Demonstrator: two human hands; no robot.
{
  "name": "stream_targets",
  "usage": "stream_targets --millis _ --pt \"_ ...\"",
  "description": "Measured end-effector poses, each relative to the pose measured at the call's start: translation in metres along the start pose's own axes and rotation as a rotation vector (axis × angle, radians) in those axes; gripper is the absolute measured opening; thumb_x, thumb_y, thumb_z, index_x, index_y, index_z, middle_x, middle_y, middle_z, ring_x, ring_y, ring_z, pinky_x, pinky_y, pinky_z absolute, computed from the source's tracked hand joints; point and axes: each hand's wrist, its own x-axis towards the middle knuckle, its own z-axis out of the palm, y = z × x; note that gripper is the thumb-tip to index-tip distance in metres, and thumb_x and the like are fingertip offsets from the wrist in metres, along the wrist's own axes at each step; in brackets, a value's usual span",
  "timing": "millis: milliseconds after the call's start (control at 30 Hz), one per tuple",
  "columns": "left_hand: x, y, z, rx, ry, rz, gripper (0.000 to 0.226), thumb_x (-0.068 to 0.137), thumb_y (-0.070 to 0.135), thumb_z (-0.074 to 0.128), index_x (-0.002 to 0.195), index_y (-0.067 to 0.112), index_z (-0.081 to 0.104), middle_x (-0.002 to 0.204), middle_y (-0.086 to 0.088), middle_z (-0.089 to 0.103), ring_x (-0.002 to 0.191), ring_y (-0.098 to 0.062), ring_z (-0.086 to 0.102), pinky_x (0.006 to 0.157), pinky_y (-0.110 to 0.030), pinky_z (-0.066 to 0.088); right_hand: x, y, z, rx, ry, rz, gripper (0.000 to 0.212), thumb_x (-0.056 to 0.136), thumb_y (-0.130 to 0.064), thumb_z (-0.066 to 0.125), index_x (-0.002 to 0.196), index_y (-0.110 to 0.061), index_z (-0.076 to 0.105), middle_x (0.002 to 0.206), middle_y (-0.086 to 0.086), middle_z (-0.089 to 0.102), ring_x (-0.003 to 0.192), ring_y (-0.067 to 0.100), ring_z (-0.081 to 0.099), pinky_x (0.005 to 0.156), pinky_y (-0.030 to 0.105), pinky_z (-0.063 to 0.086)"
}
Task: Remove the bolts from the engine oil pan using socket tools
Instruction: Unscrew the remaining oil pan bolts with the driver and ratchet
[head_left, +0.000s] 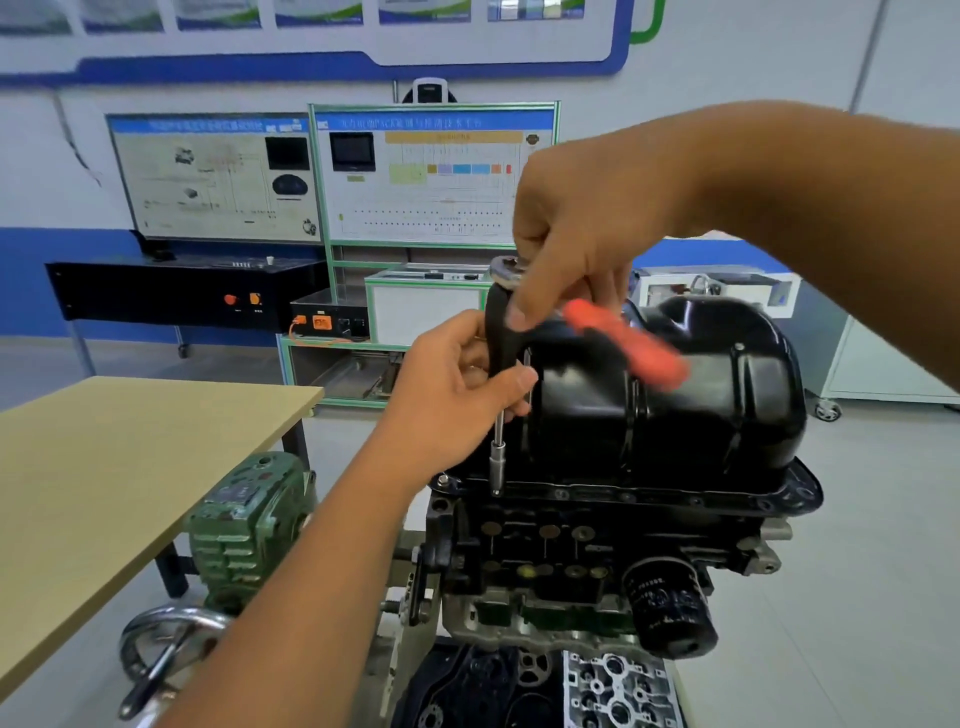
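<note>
Workshop classroom with training displays

A pale wood-topped bench (130, 467) stands left on a grey glossy floor (857, 571); green-framed diagram boards (434, 176) line the white-and-blue wall (31, 171).

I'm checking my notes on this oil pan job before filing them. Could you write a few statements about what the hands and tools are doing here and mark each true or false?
1. The left hand grips the extension bar of the socket tool. True.
2. The socket sits down at the oil pan flange. True.
3. The right hand rests flat on the wooden table. False: it holds the ratchet head above the pan.
4. The ratchet handle is blue. False: it is orange-red.
5. A black oil filter sticks out of the engine block below the pan. True.
</note>
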Motion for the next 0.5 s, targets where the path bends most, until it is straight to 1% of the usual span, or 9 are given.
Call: stream_targets --millis 33,67,133,200,233,333,367,433,500 --pt "-0.001 -0.001 -0.001 -0.014 0.007 -0.009 0.027 0.090 -0.008 0.069 0.101 0.015 0.062 0.076 0.000 0.071 0.066 -0.023 0.071 0.071 -0.048 0.063 -0.002 0.002 -0.002 0.071 -0.042 0.000 0.032 0.075 -0.035 0.086 0.070 -0.007 0.070 0.065 0.008 0.073 0.061 0.025 0.074 0.059 0.037 0.060" --pt "-0.002 -0.001 -0.002 -0.028 -0.002 -0.015 0.027 0.091 -0.007 0.070 0.104 0.015 0.062 0.079 -0.001 0.071 0.068 -0.024 0.072 0.072 -0.048 0.064 -0.001 0.004 -0.002 0.016 -0.002 -0.060 0.028 0.077 -0.033 0.086 0.074 -0.009 0.071 0.067 0.007 0.074 0.063 0.023 0.073 0.062 0.037 0.059" --pt "-0.004 0.001 -0.006 -0.076 -0.050 -0.032 0.027 0.093 -0.006 0.067 0.110 0.015 0.061 0.087 -0.008 0.071 0.073 -0.026 0.072 0.077 -0.048 0.064 0.004 0.005 0.003 -0.279 0.178 -0.167 0.019 0.081 -0.028 0.083 0.087 -0.012 0.073 0.075 0.003 0.074 0.071 0.023 0.069 0.072 0.037 0.056" --pt "-0.005 0.003 -0.008 -0.091 -0.067 -0.048 0.027 0.094 -0.007 0.065 0.112 0.013 0.061 0.090 -0.012 0.070 0.074 -0.026 0.072 0.079 -0.049 0.064 0.007 0.003 0.009 -0.393 0.266 -0.174 0.020 0.083 -0.028 0.080 0.091 -0.012 0.072 0.077 0.001 0.073 0.073 0.024 0.065 0.076 0.036 0.054" --pt "-0.004 0.003 -0.006 -0.080 -0.054 -0.048 0.027 0.093 -0.007 0.066 0.112 0.012 0.061 0.088 -0.013 0.070 0.073 -0.027 0.072 0.078 -0.051 0.064 0.005 0.002 0.008 -0.313 0.219 -0.133 0.022 0.083 -0.031 0.080 0.086 -0.011 0.072 0.073 0.001 0.073 0.070 0.023 0.067 0.074 0.037 0.055" --pt "-0.003 0.003 0.000 -0.021 0.045 -0.009 0.027 0.087 -0.008 0.073 0.103 0.009 0.061 0.083 -0.022 0.067 0.068 -0.033 0.071 0.070 -0.055 0.063 -0.005 -0.001 -0.003 0.075 -0.081 0.034 0.033 0.075 -0.038 0.086 0.066 -0.009 0.071 0.064 0.009 0.073 0.057 0.023 0.071 0.060 0.038 0.060" --pt "-0.003 0.002 0.002 -0.009 0.069 -0.002 0.027 0.086 -0.008 0.075 0.102 0.008 0.061 0.084 -0.027 0.065 0.067 -0.033 0.071 0.069 -0.054 0.063 -0.006 0.000 -0.004 0.086 -0.090 0.016 0.031 0.075 -0.034 0.086 0.066 -0.009 0.070 0.065 0.009 0.073 0.057 0.021 0.072 0.059 0.037 0.060" --pt "-0.005 0.000 0.001 -0.031 0.043 -0.007 0.023 0.089 -0.008 0.071 0.106 0.005 0.062 0.088 -0.025 0.062 0.069 -0.028 0.072 0.071 -0.050 0.064 0.000 0.004 0.000 -0.189 0.095 -0.110 0.020 0.080 -0.026 0.083 0.077 -0.010 0.070 0.068 0.002 0.072 0.061 0.016 0.067 0.063 0.036 0.055" --pt "-0.006 -0.001 -0.003 -0.082 -0.032 -0.043 0.023 0.095 -0.009 0.062 0.113 0.006 0.061 0.096 -0.017 0.067 0.076 -0.028 0.073 0.078 -0.049 0.064 0.006 0.005 0.011 -0.441 0.265 -0.193 0.015 0.083 -0.021 0.079 0.090 -0.012 0.069 0.076 -0.003 0.067 0.074 0.021 0.060 0.072 0.035 0.050"
